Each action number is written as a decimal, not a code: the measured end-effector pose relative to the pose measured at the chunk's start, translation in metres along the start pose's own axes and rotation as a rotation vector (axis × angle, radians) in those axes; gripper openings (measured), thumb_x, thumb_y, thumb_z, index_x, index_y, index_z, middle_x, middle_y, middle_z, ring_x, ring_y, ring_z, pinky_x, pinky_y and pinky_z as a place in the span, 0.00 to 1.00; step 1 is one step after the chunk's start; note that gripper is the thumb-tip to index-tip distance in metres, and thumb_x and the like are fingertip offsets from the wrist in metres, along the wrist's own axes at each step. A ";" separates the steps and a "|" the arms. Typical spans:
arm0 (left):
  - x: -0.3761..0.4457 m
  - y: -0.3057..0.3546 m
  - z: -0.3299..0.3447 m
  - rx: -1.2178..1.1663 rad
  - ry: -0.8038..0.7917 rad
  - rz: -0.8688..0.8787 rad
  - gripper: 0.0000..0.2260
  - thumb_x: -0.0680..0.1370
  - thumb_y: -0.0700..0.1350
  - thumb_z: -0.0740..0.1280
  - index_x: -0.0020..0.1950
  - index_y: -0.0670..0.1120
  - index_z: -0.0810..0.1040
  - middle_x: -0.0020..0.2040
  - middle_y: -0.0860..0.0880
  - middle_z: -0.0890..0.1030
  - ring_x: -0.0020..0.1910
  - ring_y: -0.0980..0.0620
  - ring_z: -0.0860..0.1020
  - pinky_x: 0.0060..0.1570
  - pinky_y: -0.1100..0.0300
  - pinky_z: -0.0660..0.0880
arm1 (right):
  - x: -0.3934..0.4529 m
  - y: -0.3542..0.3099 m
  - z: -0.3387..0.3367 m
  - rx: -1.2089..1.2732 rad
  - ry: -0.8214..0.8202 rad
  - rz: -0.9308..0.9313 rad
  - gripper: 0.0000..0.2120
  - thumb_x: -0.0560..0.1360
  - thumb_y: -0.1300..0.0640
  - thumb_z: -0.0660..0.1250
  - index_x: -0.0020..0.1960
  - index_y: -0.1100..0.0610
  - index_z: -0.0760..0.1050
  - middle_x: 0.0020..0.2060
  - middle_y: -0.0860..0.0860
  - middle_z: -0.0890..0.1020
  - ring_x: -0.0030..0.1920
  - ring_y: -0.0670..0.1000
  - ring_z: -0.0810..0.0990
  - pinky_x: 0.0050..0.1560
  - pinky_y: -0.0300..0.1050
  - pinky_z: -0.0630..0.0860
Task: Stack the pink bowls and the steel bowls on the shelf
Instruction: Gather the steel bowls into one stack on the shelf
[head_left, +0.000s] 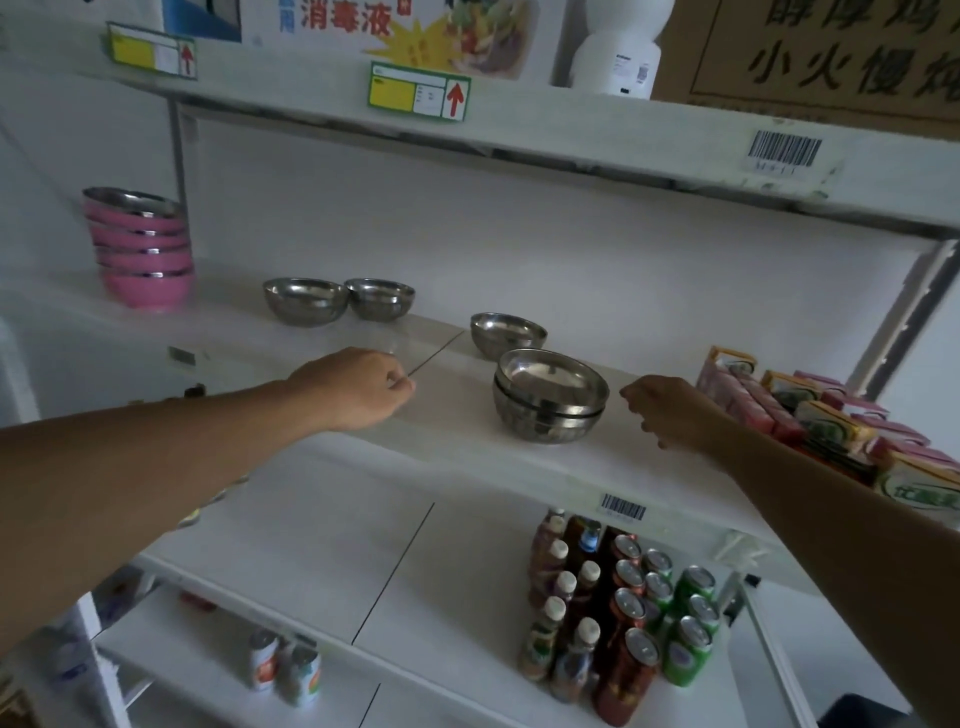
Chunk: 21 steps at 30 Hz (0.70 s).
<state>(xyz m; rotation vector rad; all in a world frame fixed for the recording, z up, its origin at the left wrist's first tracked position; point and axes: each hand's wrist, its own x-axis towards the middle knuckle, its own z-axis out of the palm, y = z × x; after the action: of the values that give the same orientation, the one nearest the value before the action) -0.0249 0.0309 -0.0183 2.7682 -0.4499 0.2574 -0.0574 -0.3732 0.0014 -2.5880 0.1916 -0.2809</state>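
Now both hands empty, loosely curled: left hand (358, 387), right hand (670, 410) flanking steel stack (550, 397) near shelf (457, 441) front edge. Right hand nearer. Loose steel bowls (305, 301) behind, toward back; pink stack (143, 249) far left end.

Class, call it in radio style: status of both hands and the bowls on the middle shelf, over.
Left hand and right hand empty, loosely curled, flanking the steel stack. Pink stack done, far left. Three steel bowls loose. Nothing in the way.
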 end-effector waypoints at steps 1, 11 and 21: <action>0.002 -0.002 0.001 0.009 -0.003 -0.007 0.18 0.85 0.60 0.59 0.56 0.51 0.84 0.57 0.54 0.81 0.55 0.47 0.79 0.55 0.53 0.75 | 0.005 -0.002 0.000 0.010 -0.008 0.009 0.14 0.86 0.51 0.60 0.58 0.53 0.83 0.55 0.59 0.86 0.52 0.65 0.86 0.55 0.62 0.83; 0.047 0.004 -0.003 0.108 0.027 -0.048 0.14 0.83 0.57 0.59 0.48 0.53 0.80 0.56 0.51 0.84 0.55 0.45 0.81 0.56 0.51 0.78 | 0.090 -0.012 0.002 0.046 -0.092 -0.063 0.14 0.86 0.50 0.59 0.61 0.54 0.81 0.56 0.60 0.85 0.50 0.66 0.86 0.44 0.56 0.84; 0.091 0.015 0.001 0.186 0.012 -0.169 0.20 0.84 0.63 0.57 0.43 0.51 0.76 0.46 0.54 0.80 0.49 0.47 0.81 0.45 0.55 0.74 | 0.185 -0.045 0.042 -0.002 -0.122 -0.107 0.17 0.80 0.45 0.59 0.51 0.57 0.78 0.41 0.56 0.86 0.38 0.60 0.88 0.41 0.57 0.88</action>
<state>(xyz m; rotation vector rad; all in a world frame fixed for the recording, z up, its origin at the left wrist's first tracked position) 0.0550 -0.0079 0.0056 2.9629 -0.1961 0.2875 0.1356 -0.3492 0.0192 -2.6112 0.0092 -0.1606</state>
